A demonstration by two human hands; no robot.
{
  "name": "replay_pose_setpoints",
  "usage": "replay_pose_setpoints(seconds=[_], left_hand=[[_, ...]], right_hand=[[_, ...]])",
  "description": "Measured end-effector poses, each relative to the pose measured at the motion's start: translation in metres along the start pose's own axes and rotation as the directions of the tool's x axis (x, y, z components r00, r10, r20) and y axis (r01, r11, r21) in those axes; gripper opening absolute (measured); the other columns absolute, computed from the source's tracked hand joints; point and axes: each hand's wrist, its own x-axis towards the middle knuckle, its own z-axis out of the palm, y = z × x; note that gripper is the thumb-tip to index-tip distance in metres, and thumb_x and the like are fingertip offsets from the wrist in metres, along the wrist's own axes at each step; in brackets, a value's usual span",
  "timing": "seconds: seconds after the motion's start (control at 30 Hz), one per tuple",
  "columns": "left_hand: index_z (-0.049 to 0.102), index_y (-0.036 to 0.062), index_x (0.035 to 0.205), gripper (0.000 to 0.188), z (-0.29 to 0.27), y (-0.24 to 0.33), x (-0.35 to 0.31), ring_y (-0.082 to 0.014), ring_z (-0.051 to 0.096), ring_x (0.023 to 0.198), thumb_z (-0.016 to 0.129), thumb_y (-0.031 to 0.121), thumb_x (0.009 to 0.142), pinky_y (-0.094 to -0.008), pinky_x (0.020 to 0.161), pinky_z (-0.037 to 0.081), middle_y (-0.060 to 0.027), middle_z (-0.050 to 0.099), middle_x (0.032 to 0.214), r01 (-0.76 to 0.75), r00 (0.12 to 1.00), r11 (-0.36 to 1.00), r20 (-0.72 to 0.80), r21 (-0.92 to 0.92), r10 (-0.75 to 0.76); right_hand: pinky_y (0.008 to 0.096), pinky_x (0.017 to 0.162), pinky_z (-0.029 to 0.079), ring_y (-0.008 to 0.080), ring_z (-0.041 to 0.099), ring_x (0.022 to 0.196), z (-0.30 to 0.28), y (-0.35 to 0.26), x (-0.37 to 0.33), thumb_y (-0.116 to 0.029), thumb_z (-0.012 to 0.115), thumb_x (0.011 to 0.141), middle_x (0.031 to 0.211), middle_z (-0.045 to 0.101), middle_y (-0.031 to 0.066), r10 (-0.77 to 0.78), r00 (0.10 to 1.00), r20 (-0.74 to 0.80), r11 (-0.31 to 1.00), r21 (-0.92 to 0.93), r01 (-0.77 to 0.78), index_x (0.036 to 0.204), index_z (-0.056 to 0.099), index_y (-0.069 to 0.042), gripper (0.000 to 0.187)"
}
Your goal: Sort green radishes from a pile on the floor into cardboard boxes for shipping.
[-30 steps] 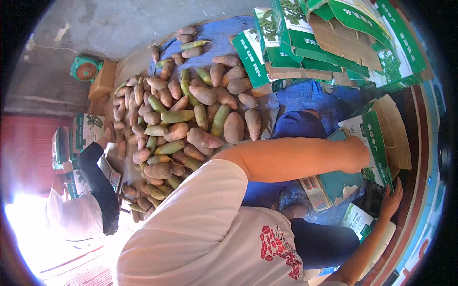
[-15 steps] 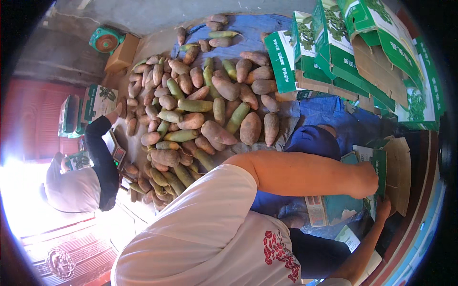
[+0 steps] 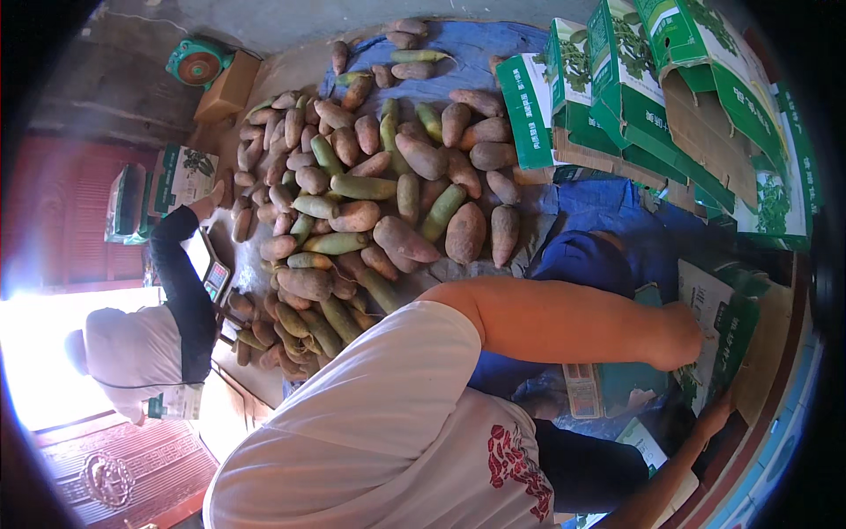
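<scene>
A green and white cardboard box (image 3: 705, 304) with printed panels is at the right, its brown flap (image 3: 768, 339) folded outward. My left hand (image 3: 677, 337) comes across from a white sleeve and is closed on the box's near edge, with its fingertips hidden. Lower down, my right hand (image 3: 716, 413) grips the box's lower edge beside the brown flap. Just left of the box lies a flat teal piece (image 3: 630, 383) with worn patches. Close by is a white and orange carton edge (image 3: 582, 391).
A large heap of green and reddish-brown root vegetables (image 3: 357, 216) covers the floor at centre left. Green and white boxes (image 3: 608, 88) stand in a row at upper right on a blue tarp (image 3: 595, 198). Another person (image 3: 141, 344) bends at far left beside a scale (image 3: 214, 278).
The box has turned between my hands, so more of its white and green printed side shows. My right hand has moved slightly down. The person at far left has shifted down the view.
</scene>
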Motion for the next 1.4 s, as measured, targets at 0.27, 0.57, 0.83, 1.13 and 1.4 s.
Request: replay_pose_setpoints(seconds=[0.27, 0.57, 0.83, 1.13, 1.4], left_hand=[[0.067, 0.0073, 0.076, 0.017, -0.004, 0.001, 0.000, -0.0270, 0.062, 0.074, 0.055, 0.019, 0.072, -0.0393, 0.058, 0.048, -0.0094, 0.064, 0.079, 0.035, 0.999, 0.999, 0.008, -0.035, -0.035], [0.066, 0.0059, 0.077, 0.021, -0.002, 0.003, 0.006, -0.0277, 0.061, 0.074, 0.055, 0.024, 0.075, -0.0403, 0.059, 0.049, -0.0105, 0.064, 0.080, 0.027, 0.995, 1.000, 0.099, -0.001, -0.027], [0.065, 0.0053, 0.075, 0.024, 0.005, 0.001, 0.010, -0.0301, 0.061, 0.073, 0.054, 0.027, 0.076, -0.0413, 0.059, 0.049, -0.0120, 0.063, 0.077, 0.016, 0.999, 1.000, -0.046, -0.016, -0.016], [0.064, 0.0075, 0.073, 0.027, 0.000, 0.000, 0.013, -0.0302, 0.061, 0.071, 0.055, 0.033, 0.076, -0.0414, 0.060, 0.048, -0.0110, 0.062, 0.073, 0.032, 0.970, 0.999, -0.242, -0.037, -0.040], [0.063, 0.0079, 0.075, 0.025, 0.000, -0.001, 0.014, -0.0295, 0.060, 0.072, 0.055, 0.032, 0.077, -0.0415, 0.061, 0.048, -0.0106, 0.062, 0.074, 0.049, 0.974, 0.999, -0.223, -0.011, -0.050]], right_hand=[[0.0386, 0.076, 0.045, 0.0346, 0.056, 0.093, -0.088, -0.041, -0.058, -0.019, 0.043, 0.088, 0.105, 0.056, 0.0206, 0.113, 0.994, -0.013, 0.993, -0.015, -0.113, 0.111, 0.053, -0.002, 0.030], [0.0392, 0.061, 0.047, 0.0344, 0.059, 0.075, -0.092, -0.106, -0.110, -0.010, 0.049, 0.082, 0.087, 0.060, 0.0180, -0.004, 0.991, 0.134, 0.996, -0.083, 0.015, 0.096, 0.056, -0.002, 0.017], [0.0417, 0.054, 0.043, 0.0368, 0.057, 0.068, -0.118, -0.130, -0.117, -0.009, 0.053, 0.081, 0.076, 0.057, 0.0182, -0.095, 0.993, 0.068, 0.981, 0.178, 0.081, 0.085, 0.055, -0.003, 0.008], [0.0427, 0.056, 0.043, 0.0376, 0.056, 0.069, -0.115, -0.131, -0.119, -0.008, 0.053, 0.080, 0.076, 0.057, 0.0178, -0.069, 0.989, 0.129, 0.976, 0.212, 0.041, 0.084, 0.052, -0.003, 0.007], [0.0418, 0.058, 0.045, 0.0368, 0.057, 0.071, -0.120, -0.144, -0.119, -0.009, 0.054, 0.080, 0.078, 0.058, 0.0185, -0.061, 0.992, 0.114, 0.962, 0.273, 0.028, 0.089, 0.054, -0.003, 0.011]])
